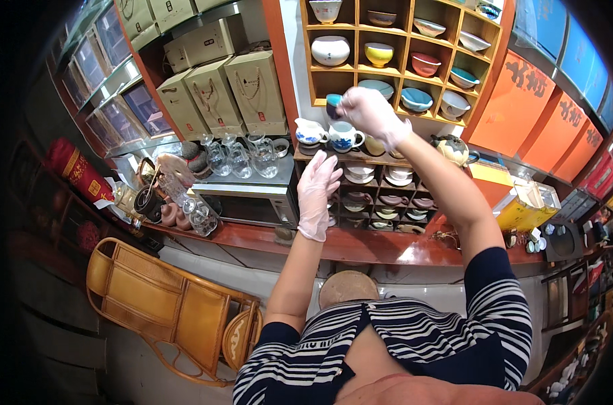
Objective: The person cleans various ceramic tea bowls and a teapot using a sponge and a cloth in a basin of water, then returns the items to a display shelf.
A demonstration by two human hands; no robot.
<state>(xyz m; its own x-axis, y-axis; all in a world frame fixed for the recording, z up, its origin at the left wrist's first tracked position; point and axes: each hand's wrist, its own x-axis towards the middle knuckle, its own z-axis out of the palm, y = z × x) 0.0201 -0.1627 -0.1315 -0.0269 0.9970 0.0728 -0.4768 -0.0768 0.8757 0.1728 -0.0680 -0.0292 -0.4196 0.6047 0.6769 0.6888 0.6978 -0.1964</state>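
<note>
In the head view my right hand (371, 114), in a thin whitish glove, is raised at the lower left of a wooden cubby shelf (354, 50). Its fingers grip the rim side of a small dark cup with a turquoise inside (333, 106). My left hand (316, 187), gloved too, is held up lower down with fingers extended, holding nothing. Just above it stand a white and blue pitcher (309, 132) and a white and blue handled jug (343, 137) on top of a small compartment rack (377, 205) of cups. Bowls fill the cubbies, among them a yellow bowl (379, 53).
Glass pitchers (241, 157) stand on a microwave oven (245, 202) at the left. A teapot (451, 149) and orange boxes (514, 106) are at the right. A red-brown counter edge (367, 248) crosses before me; a round stool (348, 287) and a rattan chair (149, 298) stand below.
</note>
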